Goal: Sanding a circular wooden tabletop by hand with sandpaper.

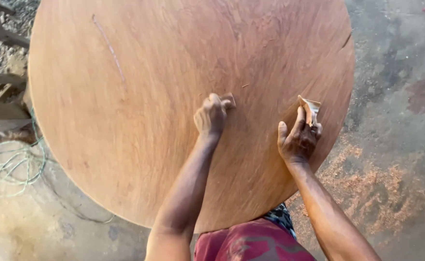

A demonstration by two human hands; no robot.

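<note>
Wooden round reddish-brown tabletop [140, 96] | left hand [210, 116] fisted, pressing small sanding scrap [229, 99] flat for friction | right hand [299, 140] pinching folded brown sandpaper [312, 109], lifted edge-up

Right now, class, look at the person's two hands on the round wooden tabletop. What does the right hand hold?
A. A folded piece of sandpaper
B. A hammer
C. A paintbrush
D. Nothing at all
A: the right hand grips a folded piece of sandpaper lifted at the edge of the round wooden tabletop, while the left hand presses a small piece flat on the wood.
</note>
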